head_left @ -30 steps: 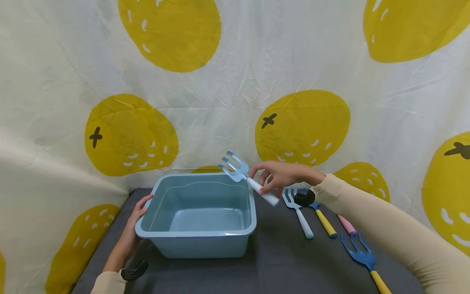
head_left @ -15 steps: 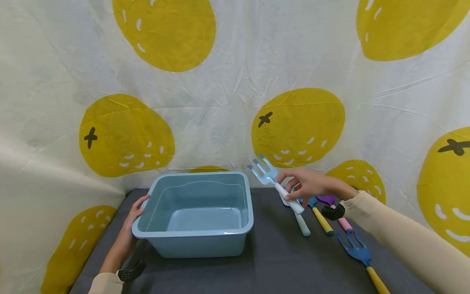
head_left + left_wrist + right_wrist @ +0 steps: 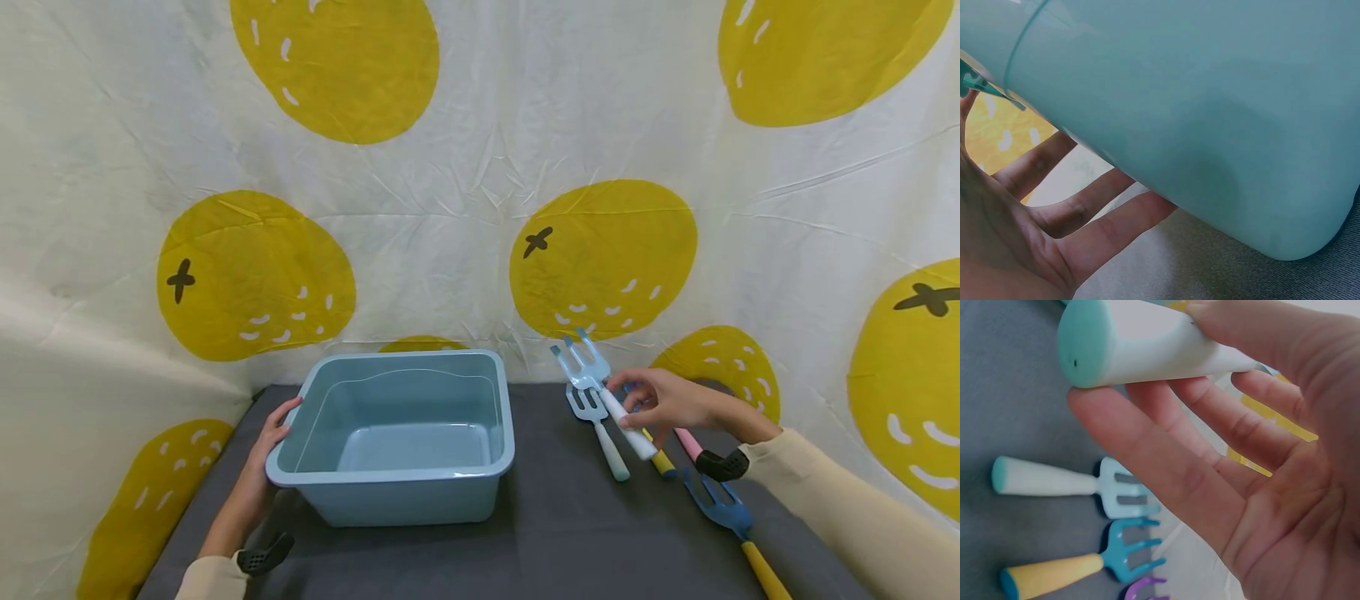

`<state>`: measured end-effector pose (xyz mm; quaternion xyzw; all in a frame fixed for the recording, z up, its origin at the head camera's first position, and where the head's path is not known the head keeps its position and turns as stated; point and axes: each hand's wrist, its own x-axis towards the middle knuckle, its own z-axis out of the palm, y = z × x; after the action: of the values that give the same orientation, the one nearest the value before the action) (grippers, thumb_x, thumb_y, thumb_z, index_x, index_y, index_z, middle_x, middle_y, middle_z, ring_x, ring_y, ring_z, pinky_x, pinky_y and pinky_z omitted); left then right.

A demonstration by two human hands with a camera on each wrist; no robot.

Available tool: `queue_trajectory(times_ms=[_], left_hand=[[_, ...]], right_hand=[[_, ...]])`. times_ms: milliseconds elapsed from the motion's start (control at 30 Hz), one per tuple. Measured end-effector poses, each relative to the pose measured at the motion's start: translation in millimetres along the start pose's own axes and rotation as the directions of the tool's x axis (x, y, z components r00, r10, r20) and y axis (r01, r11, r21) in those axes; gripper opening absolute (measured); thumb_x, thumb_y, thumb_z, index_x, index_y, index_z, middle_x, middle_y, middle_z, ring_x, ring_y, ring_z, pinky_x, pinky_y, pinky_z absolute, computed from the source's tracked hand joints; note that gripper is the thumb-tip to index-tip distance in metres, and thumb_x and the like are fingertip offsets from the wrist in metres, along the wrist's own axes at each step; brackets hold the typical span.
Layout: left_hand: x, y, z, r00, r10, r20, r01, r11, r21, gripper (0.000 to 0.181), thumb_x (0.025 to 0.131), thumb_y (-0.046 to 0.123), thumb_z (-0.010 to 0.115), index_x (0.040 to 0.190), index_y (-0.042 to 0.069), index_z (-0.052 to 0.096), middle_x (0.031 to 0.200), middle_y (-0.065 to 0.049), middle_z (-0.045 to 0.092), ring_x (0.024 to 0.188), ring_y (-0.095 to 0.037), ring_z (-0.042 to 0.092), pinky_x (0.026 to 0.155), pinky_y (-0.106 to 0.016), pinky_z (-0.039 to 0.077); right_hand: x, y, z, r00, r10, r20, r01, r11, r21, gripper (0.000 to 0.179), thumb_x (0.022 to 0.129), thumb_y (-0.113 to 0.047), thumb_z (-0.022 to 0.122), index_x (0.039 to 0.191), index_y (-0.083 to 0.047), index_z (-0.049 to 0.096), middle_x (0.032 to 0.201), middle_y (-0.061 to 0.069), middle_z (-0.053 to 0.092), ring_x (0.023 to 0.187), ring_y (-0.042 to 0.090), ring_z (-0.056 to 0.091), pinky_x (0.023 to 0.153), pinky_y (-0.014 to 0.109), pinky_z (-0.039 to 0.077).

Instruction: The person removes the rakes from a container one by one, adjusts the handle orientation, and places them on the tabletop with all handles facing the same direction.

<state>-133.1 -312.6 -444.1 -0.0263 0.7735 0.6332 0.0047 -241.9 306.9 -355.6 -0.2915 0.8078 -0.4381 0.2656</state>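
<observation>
My right hand [image 3: 675, 404] pinches the white handle of a light-blue hand fork [image 3: 588, 368], tines pointing up and left. In the right wrist view the handle's teal end [image 3: 1088, 344] faces the camera, between thumb and fingers. A similar white-handled fork [image 3: 611, 450] lies on the table just below the raised one. At the left, my left hand [image 3: 255, 475] holds the rim of a grey-blue plastic basin [image 3: 405, 502]. In the left wrist view several fingers [image 3: 1110, 231] lie against its outer wall; their tips are hidden. Nothing lies inside the basin.
Beside the white-handled fork lies a blue fork with a yellow handle [image 3: 1054, 575]. A pink-handled tool [image 3: 687, 444] is partly behind my right hand; its purple head [image 3: 1138, 590] shows. Another blue fork [image 3: 722, 507] lies nearer. A lemon-patterned cloth [image 3: 435, 250] hangs behind the dark table [image 3: 570, 533].
My right hand has carried the hand fork from over the basin's right rim rightward and down, to above the other tools. The left hand stays on the basin; the view has shifted slightly.
</observation>
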Motion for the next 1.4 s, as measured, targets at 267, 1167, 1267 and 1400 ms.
queue_trajectory(times_ms=[267, 1167, 1267, 1400], left_hand=[[-0.3, 0.4, 1.6, 1.0, 0.007, 0.004, -0.007, 1.0, 0.008, 0.06, 0.109, 0.054, 0.026, 0.164, 0.033, 0.012, 0.167, -0.015, 0.006, 0.137, -0.046, 0.03, 0.107, -0.07, 0.035], [-0.3, 1.2, -0.8, 0.999, 0.018, 0.037, -0.019, 1.0, 0.006, 0.057, 0.11, 0.051, 0.021, 0.164, 0.034, 0.012, 0.166, -0.014, 0.006, 0.135, -0.041, 0.029, 0.102, -0.058, 0.039], [0.4, 0.7, -1.7, 0.999, 0.014, 0.037, -0.014, 1.0, 0.002, 0.056, 0.11, 0.052, 0.021, 0.163, 0.036, 0.013, 0.165, -0.013, 0.006, 0.134, -0.041, 0.03, 0.099, -0.056, 0.042], [1.0, 0.5, -3.2, 0.999, 0.013, 0.039, -0.013, 1.0, 0.002, 0.056, 0.109, 0.052, 0.022, 0.163, 0.037, 0.013, 0.165, -0.014, 0.007, 0.133, -0.04, 0.031, 0.096, -0.05, 0.045]], right_hand=[[-31.5, 24, 5, 0.996, 0.036, -0.083, -0.035, 0.999, 0.018, 0.054, 0.097, -0.012, 0.072, 0.14, 0.002, 0.043, 0.104, 0.024, 0.063, 0.076, 0.035, 0.068, 0.059, 0.055, 0.058], [-124.7, 102, 54, 0.983, 0.159, -0.098, -0.127, 0.954, 0.273, 0.05, 0.102, -0.005, 0.062, 0.142, 0.01, 0.037, 0.104, 0.019, 0.06, 0.076, 0.031, 0.065, 0.059, 0.056, 0.058], [-132.0, 107, 60, 0.978, 0.191, -0.083, -0.157, 0.938, 0.308, 0.05, 0.101, -0.006, 0.063, 0.141, 0.011, 0.037, 0.102, 0.017, 0.061, 0.077, 0.028, 0.065, 0.06, 0.053, 0.059], [-137.8, 112, 66, 0.971, 0.235, -0.055, -0.201, 0.913, 0.354, 0.048, 0.102, -0.007, 0.063, 0.141, 0.009, 0.039, 0.101, 0.015, 0.062, 0.078, 0.027, 0.066, 0.061, 0.049, 0.06]])
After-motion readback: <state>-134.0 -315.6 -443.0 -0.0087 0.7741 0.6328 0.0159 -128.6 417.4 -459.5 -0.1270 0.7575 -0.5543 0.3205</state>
